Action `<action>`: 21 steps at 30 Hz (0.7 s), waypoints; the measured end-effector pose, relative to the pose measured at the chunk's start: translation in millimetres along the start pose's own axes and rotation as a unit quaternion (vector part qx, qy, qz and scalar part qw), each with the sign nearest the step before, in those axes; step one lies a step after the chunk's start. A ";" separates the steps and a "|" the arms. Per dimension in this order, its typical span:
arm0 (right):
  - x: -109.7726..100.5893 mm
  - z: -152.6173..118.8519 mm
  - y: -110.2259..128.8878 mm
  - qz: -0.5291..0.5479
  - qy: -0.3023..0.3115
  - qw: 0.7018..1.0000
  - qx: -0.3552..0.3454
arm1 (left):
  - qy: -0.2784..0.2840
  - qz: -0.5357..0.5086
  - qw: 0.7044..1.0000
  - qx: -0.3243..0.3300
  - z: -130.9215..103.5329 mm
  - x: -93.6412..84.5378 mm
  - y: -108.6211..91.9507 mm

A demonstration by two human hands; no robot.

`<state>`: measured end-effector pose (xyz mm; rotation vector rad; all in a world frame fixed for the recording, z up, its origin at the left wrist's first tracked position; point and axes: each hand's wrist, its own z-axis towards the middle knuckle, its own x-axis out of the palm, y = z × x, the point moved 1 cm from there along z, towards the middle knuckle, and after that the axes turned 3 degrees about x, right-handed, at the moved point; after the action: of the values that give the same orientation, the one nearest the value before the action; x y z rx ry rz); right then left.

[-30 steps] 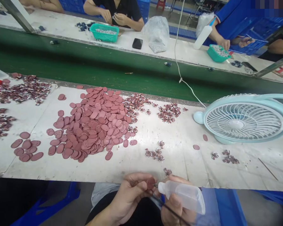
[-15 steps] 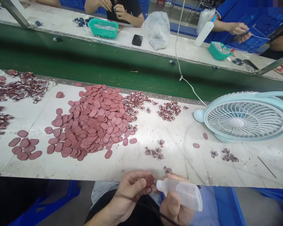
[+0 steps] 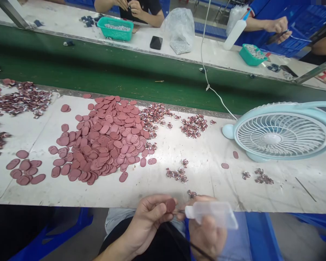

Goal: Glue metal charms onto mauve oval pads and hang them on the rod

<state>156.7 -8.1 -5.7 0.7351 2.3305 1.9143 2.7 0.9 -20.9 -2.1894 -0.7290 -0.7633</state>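
The left hand [image 3: 149, 221] pinched a reddish-brown oval tag [image 3: 170, 205] between thumb and fingers [image 3: 159, 209], below the near edge of the table [image 3: 206, 188]. The right hand [image 3: 206, 235] was closed around a translucent squeeze bottle [image 3: 212, 214], its nozzle pointing at the tag, just beside the left fingertips. Beyond the fingers lay a heap of matching oval tags [image 3: 105, 137], scattered small printed pieces [image 3: 176, 174], and, to their right, a pale-blue desk fan [image 3: 282, 132].
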 end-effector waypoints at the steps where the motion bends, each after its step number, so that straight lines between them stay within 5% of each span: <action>1: -1.2 8.9 7.1 0.055 -0.019 0.998 0.035 | 0.000 -0.004 1.000 0.003 -0.1 -0.4 -0.8; 5: -25.8 53.5 25.7 0.252 -0.030 0.946 0.201 | -0.005 -0.021 1.000 -0.002 0.3 -2.8 -5.9; 11: -57.3 66.8 24.0 0.267 0.003 0.952 0.150 | -0.074 -0.034 0.997 0.009 -0.6 -6.7 -21.6; 13: -52.5 56.0 25.6 0.137 -0.002 0.987 0.086 | -0.100 -0.030 0.994 0.016 -2.8 -6.3 -28.4; 15: -42.0 49.8 26.9 -0.104 0.012 0.994 -0.011 | -0.108 -0.029 0.994 0.021 -5.2 -5.2 -33.8; 18: -23.0 62.0 22.9 -0.363 0.047 0.924 -0.110 | -0.103 -0.028 0.994 0.024 -7.7 -4.0 -36.9; 21: -8.1 94.4 16.3 -0.453 0.106 0.872 -0.154 | -0.092 -0.025 0.995 0.019 -9.0 -3.9 -36.1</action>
<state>199.5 77.4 -15.2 -0.5482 1.8176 1.8219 -27.2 14.7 -3.1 -2.2337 -0.8856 -0.5722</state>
